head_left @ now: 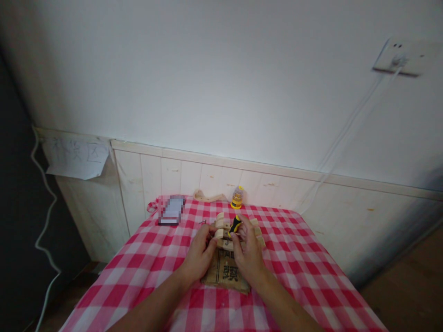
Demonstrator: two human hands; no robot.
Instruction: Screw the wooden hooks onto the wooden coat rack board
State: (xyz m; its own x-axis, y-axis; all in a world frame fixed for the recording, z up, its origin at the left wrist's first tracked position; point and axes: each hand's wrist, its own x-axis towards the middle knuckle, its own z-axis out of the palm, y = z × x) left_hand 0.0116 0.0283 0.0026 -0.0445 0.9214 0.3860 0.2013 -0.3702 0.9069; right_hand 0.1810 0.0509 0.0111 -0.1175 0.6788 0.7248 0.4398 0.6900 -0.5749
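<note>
My right hand (247,244) is closed around a yellow and black screwdriver (236,225), its handle tilted up. Below the tool lie pale wooden pieces (226,244) with curved ends, resting on a folded brown cardboard piece (224,272) with dark printing. My left hand (203,246) pinches the left end of a curved wooden piece (219,233), thumb in front. More curved wooden ends (258,230) show just right of my right hand. The screwdriver's tip is too small to make out.
A red and white checked cloth (294,258) covers the table. At the back stand a clear-topped yellow bit container (237,197) and a loose curved wooden piece (208,197). A blurred phone-like device (172,210) lies back left. The wall (221,101) rises right behind the table.
</note>
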